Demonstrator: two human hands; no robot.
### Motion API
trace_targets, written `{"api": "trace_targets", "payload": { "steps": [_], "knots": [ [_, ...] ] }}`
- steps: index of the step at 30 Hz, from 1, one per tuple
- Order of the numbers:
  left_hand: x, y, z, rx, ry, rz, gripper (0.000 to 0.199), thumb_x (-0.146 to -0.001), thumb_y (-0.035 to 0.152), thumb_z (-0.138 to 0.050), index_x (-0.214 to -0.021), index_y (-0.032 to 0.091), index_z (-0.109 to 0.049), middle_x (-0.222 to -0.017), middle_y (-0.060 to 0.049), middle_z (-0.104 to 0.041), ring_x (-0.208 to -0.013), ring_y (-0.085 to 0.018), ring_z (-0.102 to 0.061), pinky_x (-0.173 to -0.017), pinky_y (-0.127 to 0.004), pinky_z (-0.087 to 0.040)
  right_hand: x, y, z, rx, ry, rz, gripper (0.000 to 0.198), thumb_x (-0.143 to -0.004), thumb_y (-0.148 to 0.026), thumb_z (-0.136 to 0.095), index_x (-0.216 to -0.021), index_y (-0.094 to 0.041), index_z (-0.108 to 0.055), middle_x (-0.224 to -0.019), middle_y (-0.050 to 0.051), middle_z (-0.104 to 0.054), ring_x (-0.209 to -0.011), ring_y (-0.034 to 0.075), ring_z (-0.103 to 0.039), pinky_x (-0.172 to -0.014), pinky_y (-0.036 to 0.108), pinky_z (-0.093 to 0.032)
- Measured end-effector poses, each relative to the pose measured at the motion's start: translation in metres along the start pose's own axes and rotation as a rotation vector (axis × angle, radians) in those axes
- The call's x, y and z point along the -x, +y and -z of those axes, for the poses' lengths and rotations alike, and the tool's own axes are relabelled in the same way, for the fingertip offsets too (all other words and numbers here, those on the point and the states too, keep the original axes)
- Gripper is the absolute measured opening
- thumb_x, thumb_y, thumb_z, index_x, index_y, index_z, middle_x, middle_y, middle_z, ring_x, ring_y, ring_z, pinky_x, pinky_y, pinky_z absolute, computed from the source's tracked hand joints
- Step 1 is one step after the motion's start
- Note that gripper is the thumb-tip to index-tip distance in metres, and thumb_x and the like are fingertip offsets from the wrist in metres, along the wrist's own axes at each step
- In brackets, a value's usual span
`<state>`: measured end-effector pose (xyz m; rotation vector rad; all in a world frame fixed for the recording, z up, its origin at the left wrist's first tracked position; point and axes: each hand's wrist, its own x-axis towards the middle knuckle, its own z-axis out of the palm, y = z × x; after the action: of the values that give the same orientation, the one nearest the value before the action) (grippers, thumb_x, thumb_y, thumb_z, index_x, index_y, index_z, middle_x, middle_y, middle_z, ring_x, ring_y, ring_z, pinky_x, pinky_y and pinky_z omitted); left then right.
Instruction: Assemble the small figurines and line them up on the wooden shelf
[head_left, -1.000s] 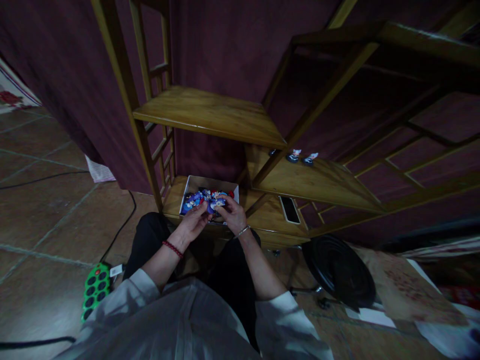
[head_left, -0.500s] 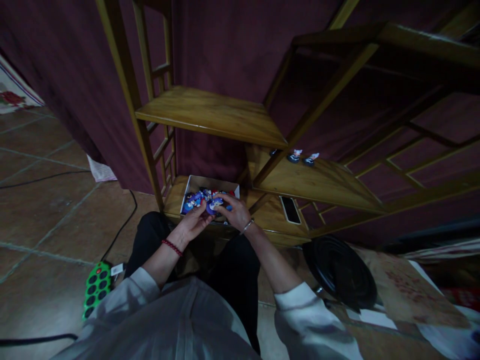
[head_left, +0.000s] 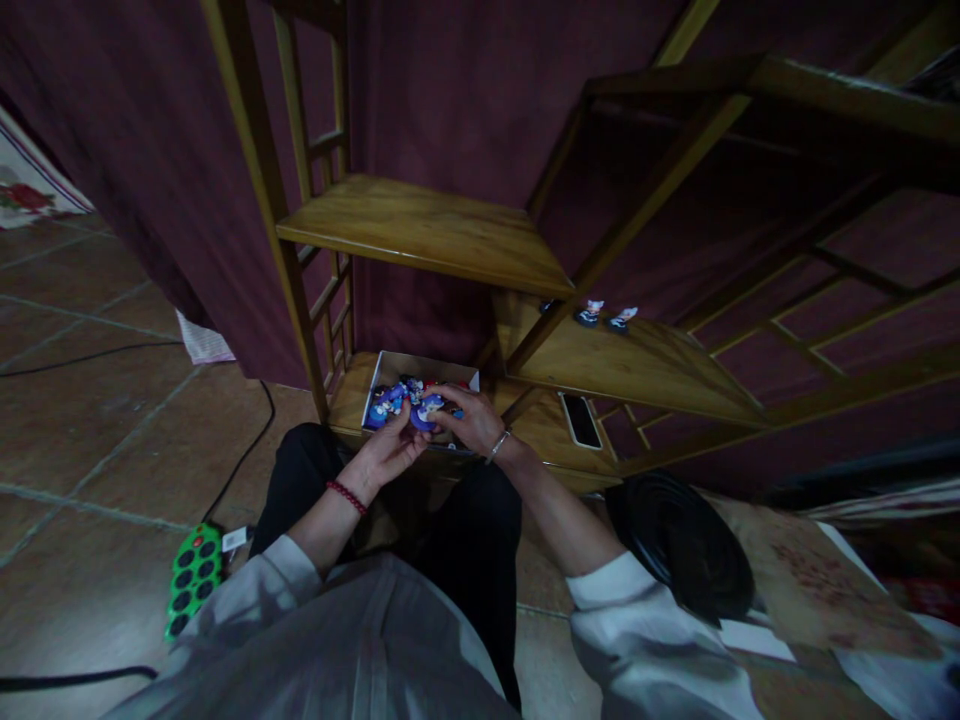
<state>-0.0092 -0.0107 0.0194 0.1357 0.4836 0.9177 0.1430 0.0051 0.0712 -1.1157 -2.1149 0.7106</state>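
Note:
Between my two hands is a small figurine in purple and white, on a round purple base. My left hand grips it from the left, thumb up against the base. From the right, the fingers of my right hand close on its upper side. Just behind and below the hands, an open cardboard box sits on the low shelf. Several colourful figurines, mostly blue and purple with some red, lie heaped in it. My right hand hides part of the heap.
Figurines stand on the middle shelf to the right, one partly behind a post. A phone lies on the low shelf. An upper shelf overhangs the box. A green power strip is on the floor, left; a coiled black object, right.
The figurine has turned slightly in my hands and shifted a little left. My right wrist and forearm have moved slightly right; the box and shelf figurines stay put.

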Motion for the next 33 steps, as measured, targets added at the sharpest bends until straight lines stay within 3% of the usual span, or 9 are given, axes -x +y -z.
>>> {"api": "trace_targets", "payload": {
  "steps": [7,15,24,33],
  "knots": [
    [0.003,0.003,-0.004,0.056,-0.07,0.081,0.035,-0.087,0.039,-0.044,-0.088,0.008,-0.061,-0.078,-0.011,-0.06,-0.057,-0.007,-0.054,-0.045,-0.011,-0.046,-0.007,-0.013,0.009,0.006,-0.037,-0.001,0.024,-0.076,-0.026,-0.06,-0.1,-0.025,-0.063,-0.099,0.001,-0.065,-0.088,0.016,-0.062,-0.075,0.026,-0.05],
    [0.003,0.001,-0.003,0.105,-0.084,0.114,0.039,-0.088,0.041,-0.04,-0.089,0.008,-0.061,-0.079,-0.012,-0.059,-0.057,-0.006,-0.051,-0.043,-0.011,-0.044,-0.009,-0.019,0.014,-0.032,-0.086,-0.058,0.027,-0.075,-0.028,-0.058,-0.102,-0.023,-0.062,-0.098,0.0,-0.066,-0.07,0.012,-0.064,-0.063,0.023,-0.052],
    [0.008,-0.001,-0.013,0.126,-0.052,0.062,0.039,-0.089,0.039,-0.038,-0.093,0.007,-0.06,-0.078,-0.012,-0.059,-0.058,-0.007,-0.053,-0.047,-0.013,-0.045,-0.01,-0.019,0.015,0.025,-0.098,-0.037,0.026,-0.077,-0.028,-0.059,-0.102,-0.022,-0.061,-0.095,0.001,-0.067,-0.067,0.012,-0.063,-0.065,0.023,-0.051],
    [0.007,-0.001,-0.015,0.14,-0.078,0.04,0.034,-0.089,0.035,-0.041,-0.093,0.007,-0.06,-0.079,-0.011,-0.059,-0.064,-0.009,-0.056,-0.051,-0.013,-0.047,-0.012,-0.025,0.02,0.115,-0.085,0.017,0.026,-0.075,-0.026,-0.061,-0.101,-0.02,-0.062,-0.097,0.003,-0.067,-0.079,0.014,-0.063,-0.072,0.024,-0.048]
  ]
}}
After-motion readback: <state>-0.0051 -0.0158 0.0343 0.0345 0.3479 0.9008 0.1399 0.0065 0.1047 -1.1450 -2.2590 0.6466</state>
